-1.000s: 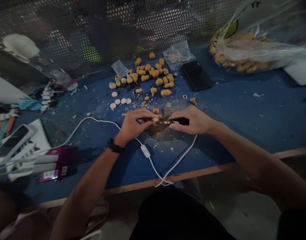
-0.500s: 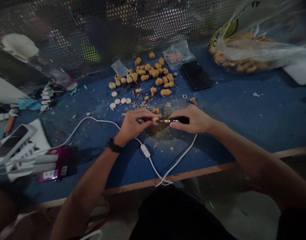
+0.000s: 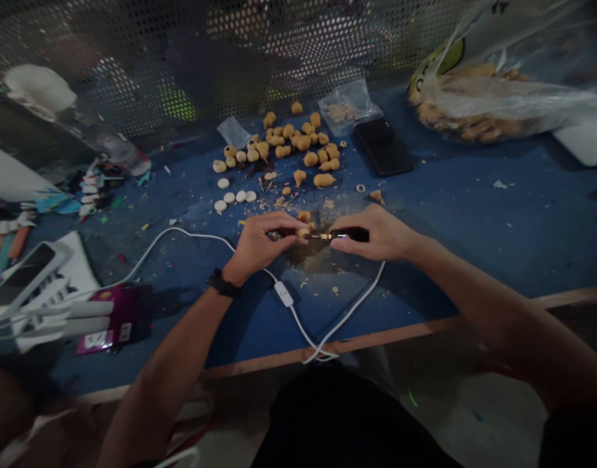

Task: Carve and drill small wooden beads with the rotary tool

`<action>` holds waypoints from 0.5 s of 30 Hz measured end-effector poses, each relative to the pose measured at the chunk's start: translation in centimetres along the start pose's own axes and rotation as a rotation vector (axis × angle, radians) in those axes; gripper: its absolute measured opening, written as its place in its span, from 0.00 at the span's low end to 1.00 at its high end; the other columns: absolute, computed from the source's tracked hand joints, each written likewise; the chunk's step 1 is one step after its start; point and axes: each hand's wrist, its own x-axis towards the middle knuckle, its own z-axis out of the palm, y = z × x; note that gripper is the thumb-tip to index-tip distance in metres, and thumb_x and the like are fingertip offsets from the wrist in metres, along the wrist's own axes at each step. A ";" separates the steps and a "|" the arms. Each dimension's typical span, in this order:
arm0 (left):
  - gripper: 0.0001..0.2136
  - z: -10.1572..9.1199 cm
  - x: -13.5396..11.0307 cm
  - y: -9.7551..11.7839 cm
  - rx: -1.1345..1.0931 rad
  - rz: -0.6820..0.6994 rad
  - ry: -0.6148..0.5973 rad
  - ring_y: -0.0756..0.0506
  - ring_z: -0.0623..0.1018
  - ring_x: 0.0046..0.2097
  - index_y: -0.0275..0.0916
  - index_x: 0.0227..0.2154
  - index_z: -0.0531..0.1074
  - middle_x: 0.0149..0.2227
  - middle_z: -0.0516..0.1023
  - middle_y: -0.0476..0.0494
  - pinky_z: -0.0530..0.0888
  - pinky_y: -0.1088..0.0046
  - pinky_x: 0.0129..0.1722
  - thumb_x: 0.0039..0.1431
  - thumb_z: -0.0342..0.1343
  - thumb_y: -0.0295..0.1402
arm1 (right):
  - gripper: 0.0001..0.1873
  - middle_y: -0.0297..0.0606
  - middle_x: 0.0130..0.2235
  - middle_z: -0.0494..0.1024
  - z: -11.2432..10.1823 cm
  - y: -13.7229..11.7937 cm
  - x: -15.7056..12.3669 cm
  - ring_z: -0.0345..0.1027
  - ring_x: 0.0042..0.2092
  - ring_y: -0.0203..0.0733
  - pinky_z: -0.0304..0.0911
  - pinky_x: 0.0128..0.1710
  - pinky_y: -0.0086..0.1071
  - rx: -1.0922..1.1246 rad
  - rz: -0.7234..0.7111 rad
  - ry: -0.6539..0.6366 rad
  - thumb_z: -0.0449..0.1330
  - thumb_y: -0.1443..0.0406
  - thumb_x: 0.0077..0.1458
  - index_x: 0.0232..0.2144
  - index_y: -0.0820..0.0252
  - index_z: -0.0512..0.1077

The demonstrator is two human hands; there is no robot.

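My left hand (image 3: 259,246) pinches a small tan piece (image 3: 303,232) between thumb and fingertips. It looks like one of the peanut-shaped pieces (image 3: 289,133) heaped farther back. In my right hand (image 3: 376,233) is a black-handled corded tool (image 3: 352,234) with a narrow brass-coloured front end pointing left. Its tip meets or nearly meets the tan piece; I cannot tell which. Another tan piece (image 3: 304,216) lies just behind my left fingertips. Pale shavings and crumbs surround both hands on the blue tabletop (image 3: 454,221).
A white cord (image 3: 361,299) with an inline switch (image 3: 283,294) loops to the table's front edge. Several white discs (image 3: 240,195) lie at back left. Behind are a black phone (image 3: 384,146), a small clear bag (image 3: 347,107) and a large bag of tan pieces (image 3: 484,104). A purple box (image 3: 113,318) stands left.
Both hands, the tan piece and the tool hold almost the same place. Nothing has been let go or taken up.
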 end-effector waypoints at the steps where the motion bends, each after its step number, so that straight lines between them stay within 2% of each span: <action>1: 0.09 0.0 0.0 0.0 0.001 0.004 0.001 0.48 0.83 0.35 0.42 0.36 0.86 0.35 0.87 0.43 0.79 0.74 0.34 0.59 0.71 0.42 | 0.21 0.29 0.21 0.71 0.0 -0.1 0.0 0.63 0.23 0.34 0.53 0.28 0.30 0.000 -0.002 -0.003 0.58 0.50 0.68 0.36 0.61 0.79; 8: 0.08 0.1 0.0 0.2 -0.007 -0.008 0.001 0.49 0.82 0.34 0.42 0.35 0.86 0.35 0.87 0.44 0.78 0.75 0.33 0.57 0.72 0.40 | 0.20 0.30 0.21 0.72 0.0 -0.1 0.1 0.63 0.24 0.34 0.54 0.28 0.30 0.003 -0.005 0.010 0.58 0.51 0.68 0.35 0.60 0.79; 15: 0.11 0.0 0.1 0.4 0.024 -0.042 -0.005 0.48 0.82 0.32 0.41 0.34 0.86 0.34 0.87 0.43 0.78 0.74 0.33 0.56 0.72 0.43 | 0.20 0.31 0.21 0.73 0.1 0.0 0.0 0.63 0.23 0.34 0.54 0.28 0.30 -0.018 -0.017 0.019 0.58 0.51 0.68 0.36 0.61 0.79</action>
